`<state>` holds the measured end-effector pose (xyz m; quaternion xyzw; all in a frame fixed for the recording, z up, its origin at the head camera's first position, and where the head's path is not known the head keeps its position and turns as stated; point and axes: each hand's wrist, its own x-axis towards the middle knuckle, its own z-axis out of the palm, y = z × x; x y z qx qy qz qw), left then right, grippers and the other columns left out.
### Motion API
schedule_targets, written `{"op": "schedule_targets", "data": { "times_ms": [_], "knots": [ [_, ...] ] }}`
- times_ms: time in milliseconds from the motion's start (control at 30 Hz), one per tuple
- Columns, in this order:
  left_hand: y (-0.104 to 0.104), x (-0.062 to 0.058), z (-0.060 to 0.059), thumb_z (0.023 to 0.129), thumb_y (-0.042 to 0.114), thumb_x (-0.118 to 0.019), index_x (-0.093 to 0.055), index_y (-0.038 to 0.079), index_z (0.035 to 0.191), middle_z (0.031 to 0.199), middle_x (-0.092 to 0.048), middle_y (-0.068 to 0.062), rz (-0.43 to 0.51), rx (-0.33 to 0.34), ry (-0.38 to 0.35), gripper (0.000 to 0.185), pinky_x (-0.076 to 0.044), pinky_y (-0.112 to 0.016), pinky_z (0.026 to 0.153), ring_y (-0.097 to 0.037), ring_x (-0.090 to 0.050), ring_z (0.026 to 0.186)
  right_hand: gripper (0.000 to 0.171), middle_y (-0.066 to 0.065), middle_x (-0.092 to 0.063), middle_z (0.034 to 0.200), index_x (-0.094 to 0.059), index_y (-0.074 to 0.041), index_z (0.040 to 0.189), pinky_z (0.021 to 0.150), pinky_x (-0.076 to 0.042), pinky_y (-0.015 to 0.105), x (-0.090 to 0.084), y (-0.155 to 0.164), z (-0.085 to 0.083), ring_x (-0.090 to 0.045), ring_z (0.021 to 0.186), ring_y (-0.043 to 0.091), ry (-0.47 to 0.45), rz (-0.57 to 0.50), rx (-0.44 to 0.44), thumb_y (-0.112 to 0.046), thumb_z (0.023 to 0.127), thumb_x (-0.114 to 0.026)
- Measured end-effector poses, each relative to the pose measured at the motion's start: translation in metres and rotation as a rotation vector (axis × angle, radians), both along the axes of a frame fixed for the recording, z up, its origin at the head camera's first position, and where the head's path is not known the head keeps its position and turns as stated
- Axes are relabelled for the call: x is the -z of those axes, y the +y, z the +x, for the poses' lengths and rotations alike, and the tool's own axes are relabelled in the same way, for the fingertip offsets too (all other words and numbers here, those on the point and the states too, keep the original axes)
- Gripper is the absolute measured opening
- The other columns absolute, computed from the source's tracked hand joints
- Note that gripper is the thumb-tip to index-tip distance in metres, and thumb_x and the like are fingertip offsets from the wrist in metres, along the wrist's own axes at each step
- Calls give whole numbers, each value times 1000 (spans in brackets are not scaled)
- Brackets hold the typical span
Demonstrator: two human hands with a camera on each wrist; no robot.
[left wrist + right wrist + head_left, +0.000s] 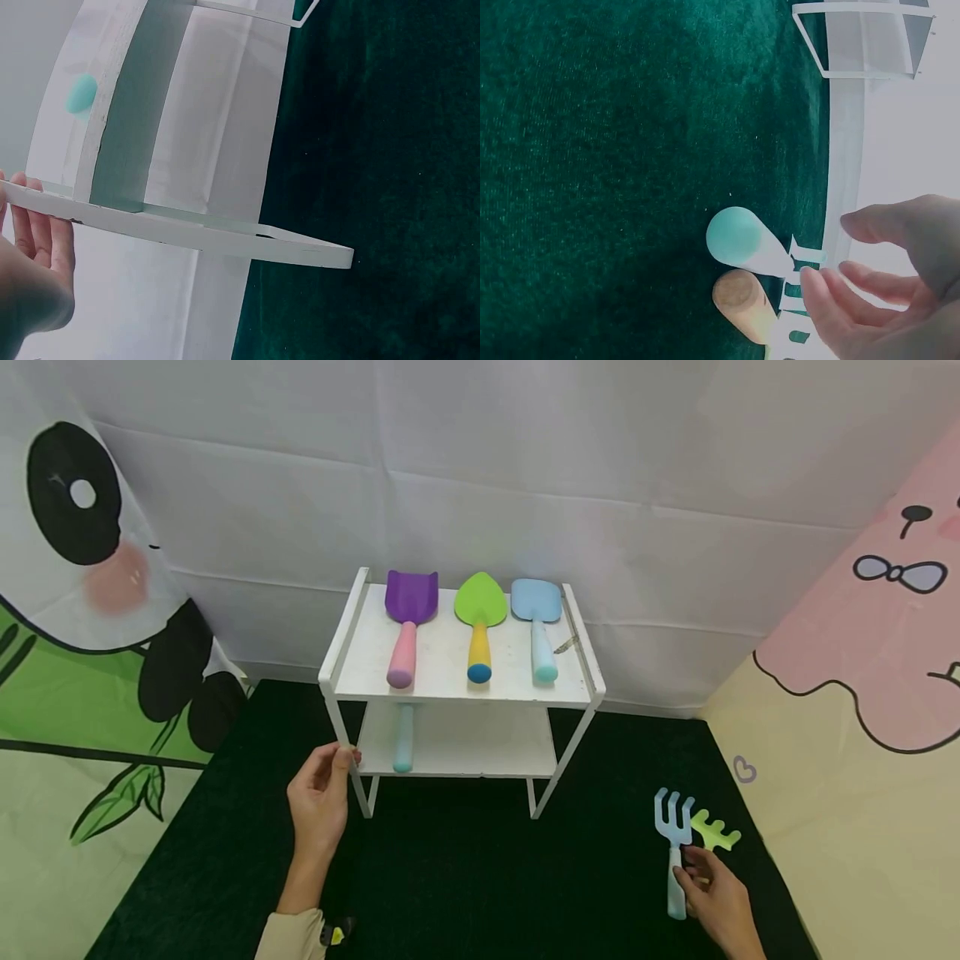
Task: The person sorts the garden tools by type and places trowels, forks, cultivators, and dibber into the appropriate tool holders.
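Lying between hands (pixel 321 797) (pixel 717 895), nearer the right: blue fork (pixel 675 857)

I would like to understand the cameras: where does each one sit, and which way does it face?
Head: worn on the head, facing forward and down at the white shelf; left hand, right hand and left sleeve show.
Left wrist: worn on that wrist, facing the white shelf and the green floor; part of the left hand shows at left.
Right wrist: worn on that wrist, facing across the green floor past the blue fork; the right hand shows at lower right.
Shared: head and right wrist both show the blue fork.
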<state>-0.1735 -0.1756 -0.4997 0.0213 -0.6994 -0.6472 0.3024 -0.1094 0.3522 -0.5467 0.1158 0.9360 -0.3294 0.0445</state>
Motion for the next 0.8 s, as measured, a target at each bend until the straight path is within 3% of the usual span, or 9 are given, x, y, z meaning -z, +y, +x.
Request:
{"op": "schedule_targets", "data": {
  "times_ms": [267, 800],
  "knots": [
    [1, -1, -1, 106, 6, -57, -67, -7, 109, 97, -71, -3, 12, 10, 9, 17, -51, -16, 94, -10, -68, 93, 50, 35, -57, 130, -47, 13, 138, 94, -55, 52, 7, 5, -5, -61, 113, 44, -81, -10, -16, -16, 101, -65],
    [2, -1, -1, 106, 9, -57, -67, -7, 109, 97, -71, -1, -5, -5, -2, 20, -52, -16, 92, -11, -68, 93, 54, 32, -64, 115, -49, 19, 133, 81, -60, 47, 10, 8, -10, -68, 98, 37, -146, -29, -87, -8, 94, -74]
  ]
}}
